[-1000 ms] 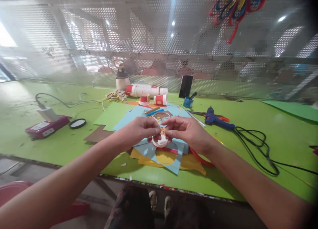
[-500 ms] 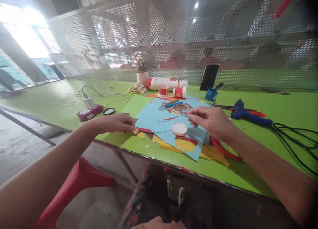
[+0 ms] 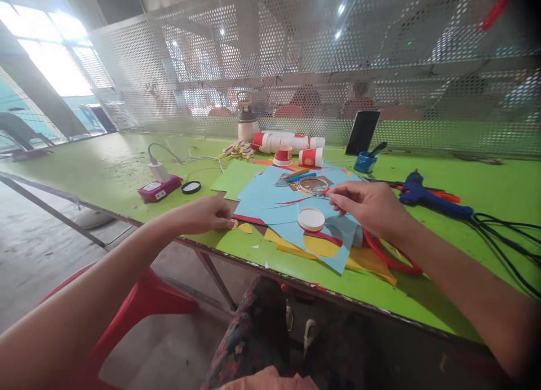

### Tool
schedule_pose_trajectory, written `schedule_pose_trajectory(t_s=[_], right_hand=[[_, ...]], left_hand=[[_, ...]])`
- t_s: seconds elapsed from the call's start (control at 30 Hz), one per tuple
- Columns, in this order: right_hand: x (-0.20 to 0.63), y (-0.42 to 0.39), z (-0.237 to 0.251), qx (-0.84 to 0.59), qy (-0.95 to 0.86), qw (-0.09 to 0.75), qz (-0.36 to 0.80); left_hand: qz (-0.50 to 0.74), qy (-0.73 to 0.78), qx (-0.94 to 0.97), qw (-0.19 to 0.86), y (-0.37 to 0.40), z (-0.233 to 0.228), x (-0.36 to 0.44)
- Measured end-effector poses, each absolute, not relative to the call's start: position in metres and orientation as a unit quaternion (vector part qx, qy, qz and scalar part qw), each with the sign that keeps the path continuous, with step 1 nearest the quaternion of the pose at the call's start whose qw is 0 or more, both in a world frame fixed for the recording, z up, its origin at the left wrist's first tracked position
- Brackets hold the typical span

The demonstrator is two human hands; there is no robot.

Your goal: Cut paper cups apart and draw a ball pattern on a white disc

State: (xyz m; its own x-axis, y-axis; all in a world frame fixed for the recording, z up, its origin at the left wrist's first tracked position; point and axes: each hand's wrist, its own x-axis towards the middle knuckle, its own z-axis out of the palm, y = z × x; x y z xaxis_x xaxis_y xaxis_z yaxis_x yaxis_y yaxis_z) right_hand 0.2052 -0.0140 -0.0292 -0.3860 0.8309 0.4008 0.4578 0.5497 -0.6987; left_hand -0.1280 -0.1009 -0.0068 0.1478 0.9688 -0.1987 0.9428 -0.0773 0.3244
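Small orange paper disc [image 3: 232,224], near left edge of the green bench [image 3: 486,232]: likely light, flimsy, creasable, best pinched by its rim; left hand [image 3: 207,214] fingers pressing it, right hand [image 3: 367,207] fingers pinched, contents indiscernible.

Small round orange patterned paper disc [image 3: 232,224]: flat on green table near front edge, just beside yellow paper scrap [image 3: 244,228].

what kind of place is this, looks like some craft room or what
Probably a shared craft workshop. A long green table holds cut coloured paper sheets, a blue glue gun and paper cups, with a perforated metal screen separating it from people seated beyond.
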Motion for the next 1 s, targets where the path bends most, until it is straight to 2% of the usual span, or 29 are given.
schedule_pose_trajectory(t_s=[0.33, 0.57, 1.0], right_hand=[[0.205, -0.013, -0.030, -0.409, -0.799, 0.378, 0.228], [0.203, -0.014, -0.029, -0.410, -0.801, 0.374, 0.224], [0.202, -0.017, -0.027, -0.410, -0.801, 0.381, 0.213]], left_hand=[[0.075, 0.700, 0.704, 0.088, -0.118, -0.012, -0.130], [0.121, 0.703, 0.697, 0.076, -0.135, -0.020, -0.122], [0.166, 0.703, 0.691, 0.022, -0.122, -0.043, -0.123]])
